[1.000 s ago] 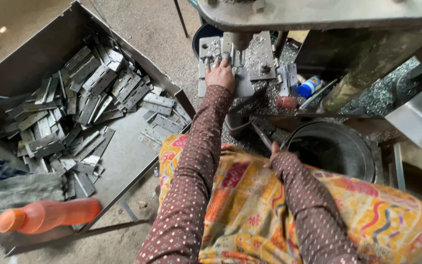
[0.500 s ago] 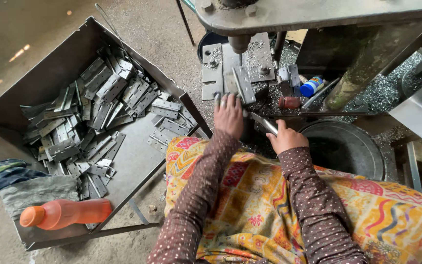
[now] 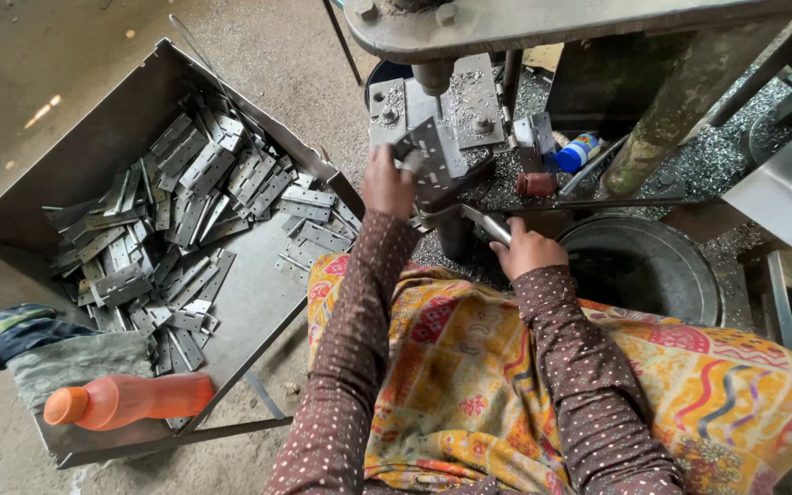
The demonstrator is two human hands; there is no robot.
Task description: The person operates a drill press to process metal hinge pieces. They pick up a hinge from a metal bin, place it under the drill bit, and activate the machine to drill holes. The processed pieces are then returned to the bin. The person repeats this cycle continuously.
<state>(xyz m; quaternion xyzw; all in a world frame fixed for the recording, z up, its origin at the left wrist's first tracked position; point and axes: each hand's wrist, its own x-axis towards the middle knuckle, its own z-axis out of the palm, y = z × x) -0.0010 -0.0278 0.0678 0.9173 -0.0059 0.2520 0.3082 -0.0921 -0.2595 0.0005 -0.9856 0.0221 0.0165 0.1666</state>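
Head view, looking down past patterned lap cloth.

Hinge plate (image 3: 431,158): flat grey metal, punched with holes, held tilted on the press bed (image 3: 469,110) just under the punch tip (image 3: 436,92). Judged stiff, light for one hand, thin-edged and likely sharp or burred; oily sheen possible, so somewhat slippery. Best taken by the near edge, fingers clear of the punch line.

Left hand (image 3: 387,181): closed on the near-left edge of the hinge plate, pinch grip.

Right hand (image 3: 526,249): wrapped around a metal lever (image 3: 483,223) below the bed; fingertips hidden.

Open steel bin (image 3: 93,137) at left: heap of similar hinge plates (image 3: 185,211), an orange bottle (image 3: 126,401) and folded cloth (image 3: 48,353) at the near corner.

Dark round tub (image 3: 643,266) at right, contents not made out.

Hidden or cut off: press upper body, far edge of hinge plate behind punch, small blue can (image 3: 577,151) partly covered, metal swarf blurring bed detail.
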